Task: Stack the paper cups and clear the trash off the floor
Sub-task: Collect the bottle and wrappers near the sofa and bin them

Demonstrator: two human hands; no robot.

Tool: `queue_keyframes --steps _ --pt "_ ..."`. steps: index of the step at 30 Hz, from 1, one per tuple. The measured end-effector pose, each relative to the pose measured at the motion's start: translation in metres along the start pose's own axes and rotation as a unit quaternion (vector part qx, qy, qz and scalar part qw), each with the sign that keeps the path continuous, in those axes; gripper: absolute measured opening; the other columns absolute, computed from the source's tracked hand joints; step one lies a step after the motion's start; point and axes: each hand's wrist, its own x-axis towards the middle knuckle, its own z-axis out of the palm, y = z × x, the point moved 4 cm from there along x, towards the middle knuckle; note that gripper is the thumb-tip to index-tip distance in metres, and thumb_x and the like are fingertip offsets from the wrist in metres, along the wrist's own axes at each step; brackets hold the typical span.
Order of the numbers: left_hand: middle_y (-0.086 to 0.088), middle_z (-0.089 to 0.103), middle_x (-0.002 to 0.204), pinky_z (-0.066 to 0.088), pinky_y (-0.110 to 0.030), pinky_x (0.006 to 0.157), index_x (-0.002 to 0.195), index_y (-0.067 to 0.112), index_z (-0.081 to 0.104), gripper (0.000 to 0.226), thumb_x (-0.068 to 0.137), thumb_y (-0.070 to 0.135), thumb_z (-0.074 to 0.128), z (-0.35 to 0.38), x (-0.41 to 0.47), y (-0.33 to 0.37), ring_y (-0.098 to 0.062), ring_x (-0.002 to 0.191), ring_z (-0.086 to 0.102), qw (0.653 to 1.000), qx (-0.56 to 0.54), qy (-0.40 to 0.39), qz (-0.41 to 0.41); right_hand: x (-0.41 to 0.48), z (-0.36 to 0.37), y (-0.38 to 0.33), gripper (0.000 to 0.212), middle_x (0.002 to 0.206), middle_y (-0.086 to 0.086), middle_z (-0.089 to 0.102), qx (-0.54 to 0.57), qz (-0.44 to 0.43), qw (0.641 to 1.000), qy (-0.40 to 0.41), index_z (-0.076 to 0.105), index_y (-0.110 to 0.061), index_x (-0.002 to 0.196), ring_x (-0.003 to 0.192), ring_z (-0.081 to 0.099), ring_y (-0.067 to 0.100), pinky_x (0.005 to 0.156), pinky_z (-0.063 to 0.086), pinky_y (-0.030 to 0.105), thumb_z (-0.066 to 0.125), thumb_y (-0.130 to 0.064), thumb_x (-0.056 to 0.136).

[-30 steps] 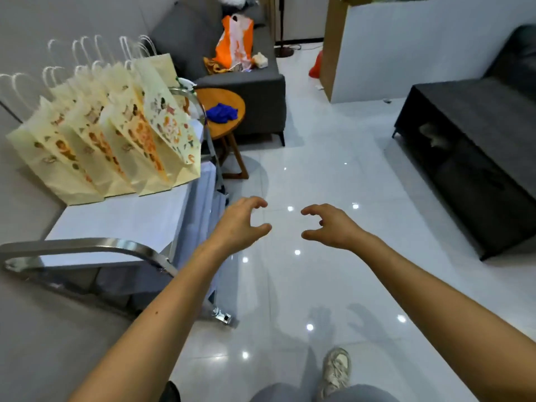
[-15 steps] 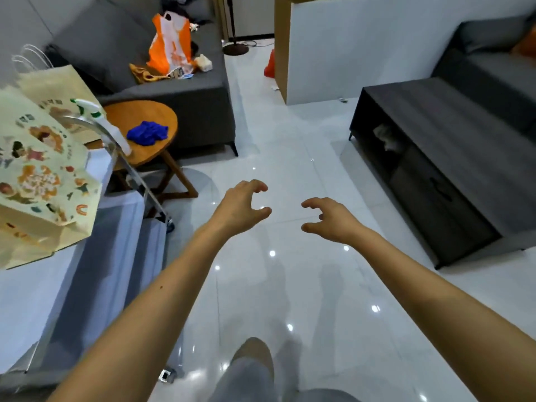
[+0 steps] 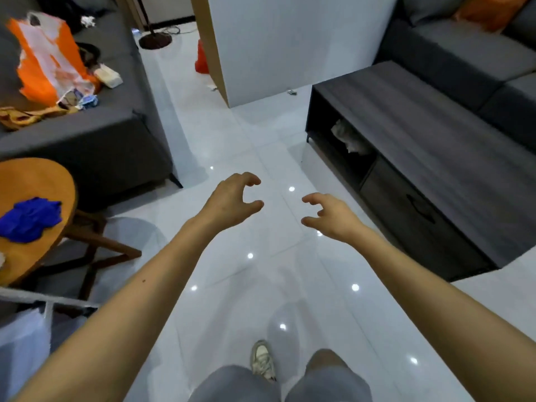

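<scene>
Since the earlier frames the view is swinging right: the printed paper bags are gone from sight, the round table [image 3: 32,219] is sliding to the left edge, and the dark low cabinet [image 3: 429,158] is filling more of the right side. Both arms are staying stretched out in front.

The left hand [image 3: 232,203] is hanging over the floor [image 3: 261,134] with fingers curled and spread, gripping nothing. The right hand [image 3: 330,216] is hovering just beside it, likewise curled and empty.

A blue cloth [image 3: 30,219] is lying on the table. A grey sofa [image 3: 95,132] is standing far left, bearing an orange bag [image 3: 48,62] and loose clutter. A white partition [image 3: 287,44] is rising at the far centre, with a red thing [image 3: 201,60] behind its left edge. One shoe [image 3: 262,359] is showing near the bottom.

Small scraps [image 3: 291,92] are lying on the floor at the partition's foot, well apart from both hands, far ahead. Crumpled paper [image 3: 348,137] is sitting in the cabinet's open shelf. I cannot tell any paper cups here.
</scene>
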Motion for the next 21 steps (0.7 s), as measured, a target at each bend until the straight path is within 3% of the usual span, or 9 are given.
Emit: queue_keyframes --steps 7,16,21 --pt "0.001 0.049 0.131 0.035 -0.023 0.086 0.126 0.022 0.047 0.044 0.084 0.025 0.062 0.005 0.197 0.022 -0.018 0.118 0.046 0.999 0.012 -0.04 0.03 0.166 -0.076 0.022 0.05 0.139 0.004 0.044 0.004 0.02 1.0 0.011 0.046 -0.022 0.132 0.122 0.049 0.024 0.097 0.042 0.031 0.064 -0.024 0.085" --pt "0.001 0.05 0.131 0.035 -0.022 0.084 0.125 0.021 0.048 0.043 0.085 0.025 0.062 -0.028 0.452 0.06 -0.018 0.118 0.047 1.0 0.004 0.005 0.009 0.399 -0.194 0.021 0.05 0.138 0.005 0.043 0.018 0.004 1.0 -0.006 0.044 -0.02 0.133 0.121 0.049 0.024 0.099 0.042 0.032 0.062 -0.022 0.086" --pt "-0.001 0.051 0.13 0.033 -0.022 0.085 0.124 0.019 0.049 0.043 0.084 0.023 0.063 -0.041 0.577 0.06 -0.02 0.116 0.048 1.0 0.011 -0.018 0.013 0.516 -0.239 0.01 0.054 0.136 0.005 0.046 0.018 0.002 1.0 -0.005 0.041 -0.023 0.134 0.117 0.05 0.021 0.089 0.04 0.025 0.063 -0.023 0.085"
